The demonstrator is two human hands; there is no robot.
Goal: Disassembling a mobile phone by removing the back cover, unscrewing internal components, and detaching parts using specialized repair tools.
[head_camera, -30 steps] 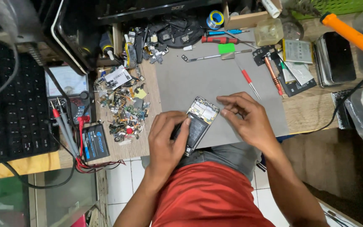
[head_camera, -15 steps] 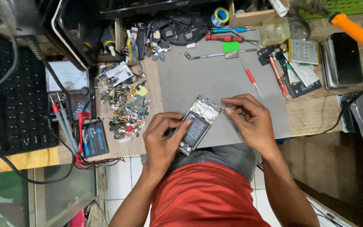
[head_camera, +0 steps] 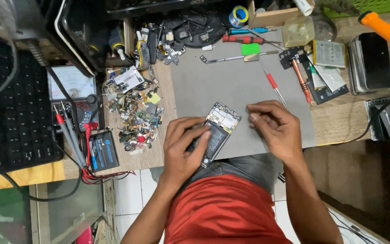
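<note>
An opened phone [head_camera: 218, 130] with its back off, circuit board and black battery showing, lies tilted near the front edge of a grey work mat [head_camera: 231, 86]. My left hand [head_camera: 183, 147] grips its lower half, thumb resting on the battery. My right hand [head_camera: 274, 126] hovers just right of the phone's top end, fingers curled together; whether they pinch a small part I cannot tell.
A pile of small phone parts [head_camera: 136, 115] lies left of the mat. Red-handled screwdrivers [head_camera: 274, 86], tweezers [head_camera: 231, 58] and a green pick sit at the mat's back. A multimeter [head_camera: 71, 90] with probes and a keyboard [head_camera: 12, 113] stand at left; phones and batteries [head_camera: 371, 61] at right.
My right hand has drawn back slightly to the right, off the phone's top end. The left hand keeps hold of the phone, which has barely moved.
</note>
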